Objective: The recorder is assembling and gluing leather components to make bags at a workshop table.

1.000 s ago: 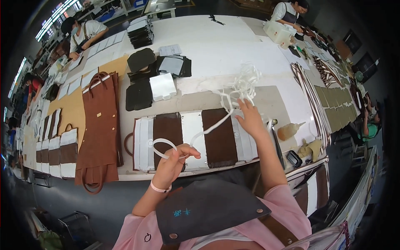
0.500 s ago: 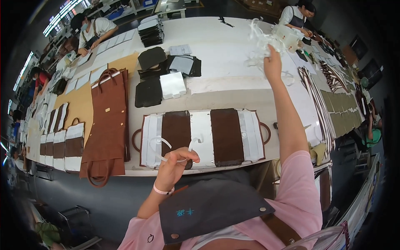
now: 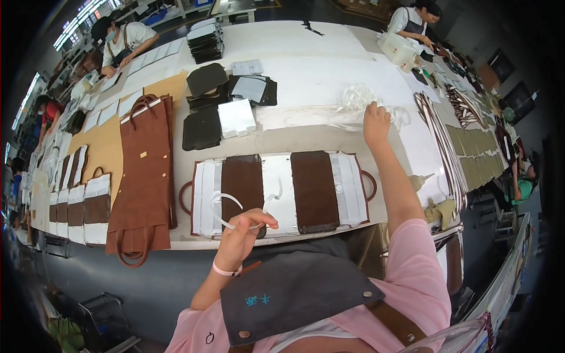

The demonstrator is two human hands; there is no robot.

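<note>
My left hand (image 3: 240, 236) is closed on a thin white strip (image 3: 228, 199) that curls up in loops from between the fingers. It is raised in front of the near edge of an opened-out bag panel (image 3: 276, 191). The panel lies flat, with white and dark brown sections and a brown loop handle at each end. Farther off on the right, my right hand (image 3: 376, 125) reaches over the table with bent fingers on a tangled bundle of white strips (image 3: 360, 97). The fingertips are partly hidden among the strips.
Brown leather bag pieces (image 3: 143, 182) hang over the near table edge at left. Stacks of black pieces (image 3: 201, 130) and white cards (image 3: 236, 119) lie behind the panel. A translucent container (image 3: 399, 50) stands far right, near a co-worker. Long striped strips (image 3: 442, 147) lie at right.
My right hand has come down and nearer with the white bundle, which now rests on the table instead of hanging beside the container. My left hand stays in place with its strip.
</note>
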